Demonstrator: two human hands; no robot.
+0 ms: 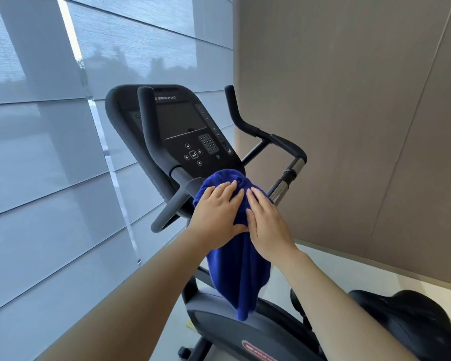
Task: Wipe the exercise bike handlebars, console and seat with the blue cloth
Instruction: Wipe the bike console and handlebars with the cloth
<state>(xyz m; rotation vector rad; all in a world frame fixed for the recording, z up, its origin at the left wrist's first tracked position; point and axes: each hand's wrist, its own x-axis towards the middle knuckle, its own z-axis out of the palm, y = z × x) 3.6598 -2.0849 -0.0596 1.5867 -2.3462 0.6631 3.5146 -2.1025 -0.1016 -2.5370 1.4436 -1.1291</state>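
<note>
A blue cloth is draped over the middle of the black handlebars, just below the console, and hangs down toward the bike frame. My left hand lies on the cloth's left side, its thumb tucked under a fold while the fingers stay fairly straight on top. My right hand presses flat on the cloth's right side. The two hands touch each other at the fingertips. The black seat is at the lower right, partly behind my right forearm.
A window wall with pale roller blinds runs along the left, close to the bike. A beige panelled wall stands behind and to the right. The bike's grey body with a red logo sits below on a light floor.
</note>
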